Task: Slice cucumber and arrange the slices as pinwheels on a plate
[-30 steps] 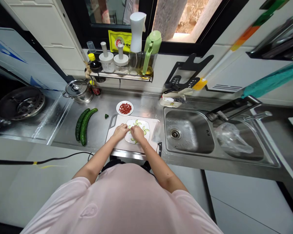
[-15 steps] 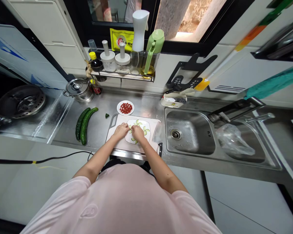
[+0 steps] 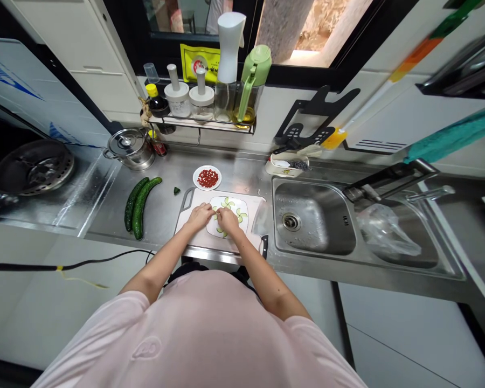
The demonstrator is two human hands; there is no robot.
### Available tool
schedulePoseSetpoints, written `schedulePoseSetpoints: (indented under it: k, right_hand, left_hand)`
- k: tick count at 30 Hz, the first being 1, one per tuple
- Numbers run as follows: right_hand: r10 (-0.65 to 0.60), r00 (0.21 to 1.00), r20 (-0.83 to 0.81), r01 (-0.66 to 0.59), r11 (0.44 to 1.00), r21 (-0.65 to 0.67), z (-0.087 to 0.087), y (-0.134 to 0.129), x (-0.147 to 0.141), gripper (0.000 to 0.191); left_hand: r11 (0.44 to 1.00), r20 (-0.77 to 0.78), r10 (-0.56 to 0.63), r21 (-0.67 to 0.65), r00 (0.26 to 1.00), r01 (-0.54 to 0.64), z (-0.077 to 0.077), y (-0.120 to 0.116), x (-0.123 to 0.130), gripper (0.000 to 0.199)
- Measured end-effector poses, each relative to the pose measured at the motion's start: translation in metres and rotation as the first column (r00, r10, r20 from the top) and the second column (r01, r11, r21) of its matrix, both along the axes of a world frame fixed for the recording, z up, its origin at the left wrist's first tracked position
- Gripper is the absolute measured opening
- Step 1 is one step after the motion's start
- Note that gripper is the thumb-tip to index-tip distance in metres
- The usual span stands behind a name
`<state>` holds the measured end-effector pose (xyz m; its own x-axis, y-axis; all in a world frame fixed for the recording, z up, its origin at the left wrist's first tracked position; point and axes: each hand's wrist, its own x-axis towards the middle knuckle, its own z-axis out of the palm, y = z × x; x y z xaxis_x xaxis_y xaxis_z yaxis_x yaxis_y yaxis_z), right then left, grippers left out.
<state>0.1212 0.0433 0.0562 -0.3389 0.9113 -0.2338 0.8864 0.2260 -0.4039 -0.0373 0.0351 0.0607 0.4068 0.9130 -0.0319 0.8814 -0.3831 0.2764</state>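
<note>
On a white plate (image 3: 242,205), curved cucumber slices (image 3: 227,203) lie in pinwheel clusters. The plate rests on a pale cutting board (image 3: 194,229). My left hand (image 3: 201,215) is closed at the plate's left edge, its fingertips on a pale green cucumber slice. Close beside it, over the plate, my right hand (image 3: 228,220) has its fingers pinched together; what they hold is hidden. Behind the board stands a small white dish (image 3: 196,181) of small red pieces (image 3: 207,178). A knife handle (image 3: 265,246) shows at the board's right corner.
Two whole cucumbers (image 3: 143,207) and a cut green end (image 3: 177,191) lie left of the board. A lidded steel pot (image 3: 130,148) stands behind them. To the right is the sink (image 3: 313,218), with a plastic bag (image 3: 388,229) in its second basin. Above runs a seasoning rack (image 3: 204,123).
The view has shifted very slightly. Both hands keep nearly the same place over the plate, and the cucumber slices look unmoved.
</note>
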Motion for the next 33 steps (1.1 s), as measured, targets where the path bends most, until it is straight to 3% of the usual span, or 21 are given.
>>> schedulePoseSetpoints:
  k: [5, 9, 13, 16, 20, 25, 33]
  right_hand:
    - [-0.003, 0.997, -0.077, 0.006, 0.999, 0.035, -0.004, -0.001, 0.002, 0.026]
    - [-0.062, 0.976, -0.210, 0.079, 0.994, 0.072, -0.005, -0.004, 0.006, 0.028]
    - [-0.114, 0.923, -0.368, 0.159, 0.983, 0.092, -0.002, -0.012, 0.019, 0.029]
    - [-0.141, 0.887, -0.440, 0.206, 0.973, 0.102, 0.001, -0.018, 0.032, 0.028]
    - [-0.185, 0.849, -0.495, 0.265, 0.960, 0.095, 0.004, -0.023, 0.046, 0.028]
    - [-0.216, 0.826, -0.520, 0.303, 0.949, 0.087, 0.006, -0.028, 0.054, 0.027]
    - [-0.199, 0.803, -0.562, 0.289, 0.955, 0.074, 0.020, -0.042, 0.057, 0.028]
  left_hand:
    - [1.000, -0.061, -0.012, -0.003, 0.998, 0.012, 0.002, 0.003, 0.003, 0.024]
    - [1.000, -0.061, 0.010, 0.007, 0.998, -0.009, 0.004, 0.005, 0.006, 0.023]
    - [0.988, 0.062, 0.144, 0.040, 0.988, -0.147, 0.004, 0.007, 0.005, 0.031]
    - [0.943, 0.180, 0.319, 0.034, 0.930, -0.331, 0.003, 0.015, 0.001, 0.030]
    - [0.839, 0.282, 0.523, -0.005, 0.804, -0.544, -0.001, 0.038, -0.010, 0.028]
    - [0.698, 0.230, 0.706, -0.064, 0.670, -0.713, -0.003, 0.073, -0.026, 0.028]
    - [0.704, 0.110, 0.710, -0.076, 0.696, -0.706, -0.003, 0.105, -0.037, 0.029]
